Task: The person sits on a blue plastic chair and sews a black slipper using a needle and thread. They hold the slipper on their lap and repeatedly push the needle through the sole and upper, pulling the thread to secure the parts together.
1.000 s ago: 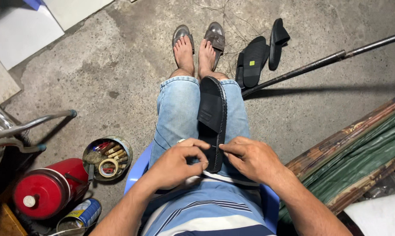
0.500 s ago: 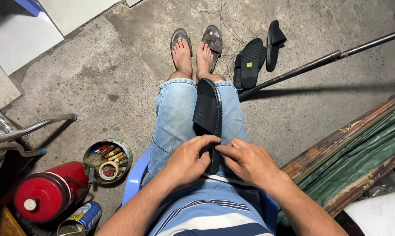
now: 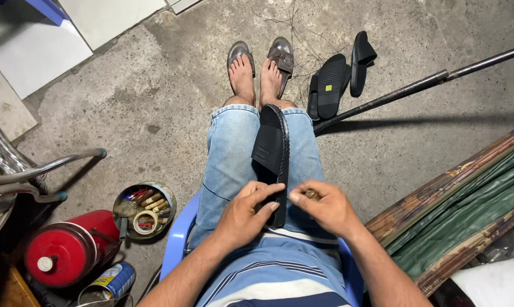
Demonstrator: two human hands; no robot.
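— What's the person on the blue chair (image 3: 177, 239) doing with that black sandal (image 3: 272, 153)?

— It lies on their lap, along the jeans between the two thighs. The left hand (image 3: 243, 219) has its fingers curled round the near end, thumb along the sole's edge, so that hand is closed on the sandal. The right hand (image 3: 325, 207) sits just right of the sandal's near end, pinched shut on something small and brownish; I cannot tell what it is.

— How far along would you say?

— Hard to call. There's a line of stitching round the sandal's rim, and I'd judge the work is at the near end, by the fingers. Whether the far end is finished I cannot tell from here.

— Which way does it point?

— Long axis runs straight away from the body, toward the feet; far end at the knees, near end at the striped shirt. It's tilted up on its edge, sole side to the left.

— Anything else about?

— Beyond the sandal's far end, a pair of black slippers (image 3: 334, 79) on the concrete. Left of it, a round tin of tools (image 3: 144, 209) and a red cylinder (image 3: 66, 247).
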